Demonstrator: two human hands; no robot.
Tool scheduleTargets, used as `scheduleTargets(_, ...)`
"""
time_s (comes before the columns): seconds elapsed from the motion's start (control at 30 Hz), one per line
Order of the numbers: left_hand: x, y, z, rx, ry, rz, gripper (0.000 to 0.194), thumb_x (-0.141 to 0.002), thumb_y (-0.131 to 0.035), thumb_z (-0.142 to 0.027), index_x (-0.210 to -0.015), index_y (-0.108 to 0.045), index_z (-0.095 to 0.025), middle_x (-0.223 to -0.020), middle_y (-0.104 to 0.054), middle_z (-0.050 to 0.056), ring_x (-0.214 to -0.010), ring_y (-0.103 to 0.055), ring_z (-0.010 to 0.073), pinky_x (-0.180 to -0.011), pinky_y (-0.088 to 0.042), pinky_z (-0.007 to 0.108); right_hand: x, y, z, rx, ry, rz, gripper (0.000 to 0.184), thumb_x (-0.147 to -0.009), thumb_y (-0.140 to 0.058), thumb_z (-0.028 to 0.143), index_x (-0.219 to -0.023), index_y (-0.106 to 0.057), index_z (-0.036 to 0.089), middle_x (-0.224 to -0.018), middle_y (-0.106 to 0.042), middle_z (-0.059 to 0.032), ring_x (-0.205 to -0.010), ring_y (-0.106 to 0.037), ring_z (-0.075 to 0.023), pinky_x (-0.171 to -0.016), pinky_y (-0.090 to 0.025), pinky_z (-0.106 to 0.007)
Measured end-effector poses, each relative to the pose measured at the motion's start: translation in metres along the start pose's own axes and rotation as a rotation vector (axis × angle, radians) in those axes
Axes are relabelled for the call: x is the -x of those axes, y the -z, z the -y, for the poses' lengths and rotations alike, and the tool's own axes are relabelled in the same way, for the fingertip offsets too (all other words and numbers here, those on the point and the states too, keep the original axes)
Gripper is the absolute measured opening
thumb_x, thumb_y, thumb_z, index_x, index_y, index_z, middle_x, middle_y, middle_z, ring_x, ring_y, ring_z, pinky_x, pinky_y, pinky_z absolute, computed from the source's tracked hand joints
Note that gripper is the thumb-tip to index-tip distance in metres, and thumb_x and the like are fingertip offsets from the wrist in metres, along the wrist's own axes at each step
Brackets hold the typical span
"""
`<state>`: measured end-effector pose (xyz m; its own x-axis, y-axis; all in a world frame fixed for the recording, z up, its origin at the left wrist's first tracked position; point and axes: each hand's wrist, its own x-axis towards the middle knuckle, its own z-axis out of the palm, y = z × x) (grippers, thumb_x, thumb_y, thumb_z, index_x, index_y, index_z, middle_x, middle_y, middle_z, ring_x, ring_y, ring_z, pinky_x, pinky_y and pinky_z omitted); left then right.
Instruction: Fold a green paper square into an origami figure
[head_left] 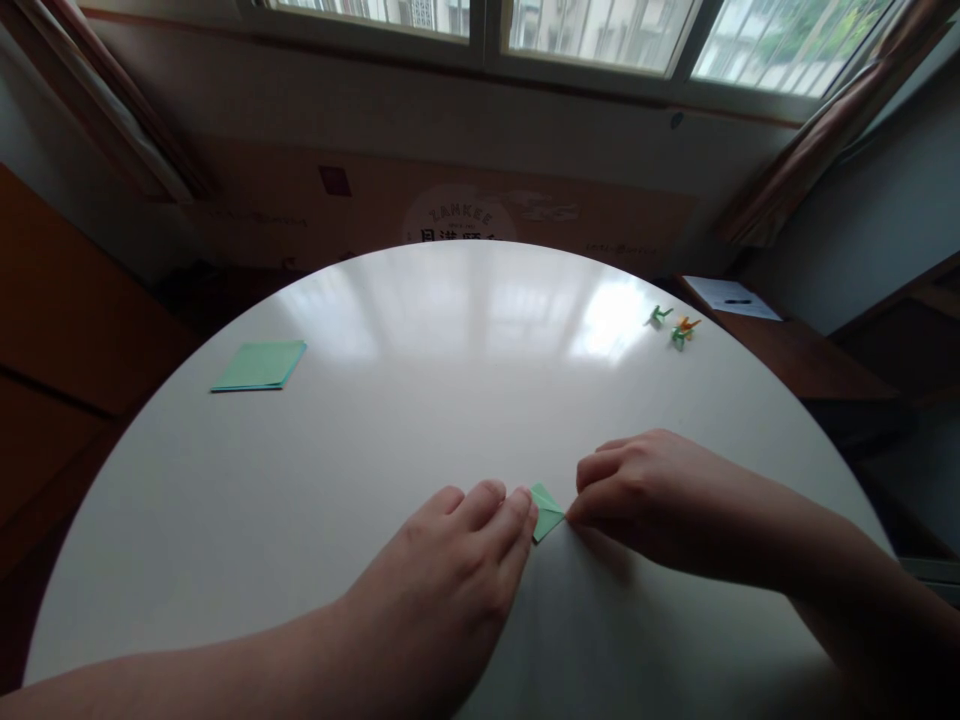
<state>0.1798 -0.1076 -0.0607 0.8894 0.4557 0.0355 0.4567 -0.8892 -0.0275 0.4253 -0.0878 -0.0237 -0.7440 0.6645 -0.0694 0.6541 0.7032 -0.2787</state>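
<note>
A small green piece of folded origami paper point(547, 512) lies on the white table, its crease lines showing and one corner pointing right. My left hand point(469, 545) rests over its left part, fingers close together and bent, holding it down; the thumb is hidden. At the right corner my right hand point(626, 490) has its fingers closed in a pinch on the paper's tip. How much paper lies beneath the left fingers cannot be seen.
A stack of square green and blue paper point(259, 365) lies on the left of the round white table point(420, 410). Several small folded paper figures, green and orange point(685, 327), stand near the far right edge. Beyond is a brown side table point(806, 355) with a sheet and a pen.
</note>
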Motion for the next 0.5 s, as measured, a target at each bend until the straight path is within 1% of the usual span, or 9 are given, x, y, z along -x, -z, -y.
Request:
scheduleTargets(0.1, -0.002, 0.001, 0.001, 0.038, 0.013, -0.008, 0.039, -0.098, -0.045, -0.015, -0.135, -0.056, -0.008, -0.133, -0.062, 0.015, -0.110, -0.056, 0.0287, -0.084, -0.051, 0.041, 0.000, -0.002, -0.007, -0.051, -0.016, -0.118, 0.021, -0.093, -0.058, 0.013, -0.086, -0.075, 0.023, -0.079, -0.070, -0.0006, -0.066, -0.060, -0.0128, -0.060, -0.036, -0.025)
scheduleTargets(0.17, -0.004, 0.003, 0.003, 0.069, 0.019, -0.042, 0.034, -0.099, -0.045, -0.015, -0.128, -0.060, -0.011, -0.122, -0.065, 0.014, -0.107, -0.056, 0.0262, -0.086, -0.050, 0.039, -0.002, -0.005, -0.012, -0.075, -0.033, -0.195, 0.019, -0.094, -0.059, 0.014, -0.094, -0.076, 0.024, -0.085, -0.073, -0.0017, -0.072, -0.064, -0.0139, -0.064, -0.040, -0.025)
scheduleTargets(0.2, -0.006, 0.003, 0.005, 0.081, 0.024, -0.064, 0.031, -0.099, -0.045, -0.016, -0.125, -0.061, -0.013, -0.116, -0.066, 0.013, -0.105, -0.056, 0.0251, -0.085, -0.051, 0.038, -0.003, -0.007, -0.014, -0.086, -0.036, -0.215, 0.018, -0.094, -0.060, 0.015, -0.096, -0.076, 0.024, -0.087, -0.073, -0.0020, -0.074, -0.066, -0.0144, -0.066, -0.041, -0.025)
scheduleTargets(0.3, -0.010, 0.005, 0.011, 0.094, 0.050, -0.111, 0.022, -0.101, -0.046, -0.021, -0.112, -0.066, -0.016, -0.101, -0.066, 0.010, -0.094, -0.057, 0.0229, -0.077, -0.051, 0.034, -0.009, -0.011, -0.019, -0.095, -0.023, -0.221, 0.015, -0.091, -0.065, 0.018, -0.099, -0.076, 0.024, -0.089, -0.074, -0.0031, -0.078, -0.067, -0.0159, -0.068, -0.044, -0.026)
scheduleTargets(0.37, -0.012, 0.003, 0.017, 0.097, 0.061, -0.113, 0.019, -0.100, -0.049, -0.024, -0.103, -0.067, -0.018, -0.095, -0.065, 0.007, -0.089, -0.056, 0.0221, -0.072, -0.050, 0.033, -0.012, -0.013, -0.020, -0.096, -0.022, -0.220, 0.014, -0.090, -0.067, 0.021, -0.100, -0.076, 0.023, -0.090, -0.074, -0.0038, -0.080, -0.067, -0.0170, -0.069, -0.045, -0.026)
scheduleTargets(0.43, -0.013, 0.000, 0.023, 0.100, 0.058, -0.120, 0.017, -0.099, -0.053, -0.025, -0.099, -0.069, -0.021, -0.094, -0.066, 0.006, -0.086, -0.056, 0.0218, -0.069, -0.048, 0.032, -0.014, -0.015, -0.020, -0.101, -0.029, -0.222, 0.017, -0.090, -0.069, 0.023, -0.105, -0.076, 0.023, -0.092, -0.074, -0.0047, -0.082, -0.067, -0.0178, -0.070, -0.045, -0.027)
scheduleTargets(0.5, -0.013, -0.003, 0.028, 0.097, 0.047, -0.141, 0.015, -0.098, -0.055, -0.026, -0.099, -0.070, -0.023, -0.098, -0.067, 0.004, -0.088, -0.056, 0.0215, -0.068, -0.047, 0.030, -0.015, -0.016, -0.019, -0.111, -0.023, -0.212, 0.024, -0.088, -0.070, 0.023, -0.112, -0.075, 0.025, -0.095, -0.073, -0.0051, -0.083, -0.066, -0.0181, -0.070, -0.044, -0.027)
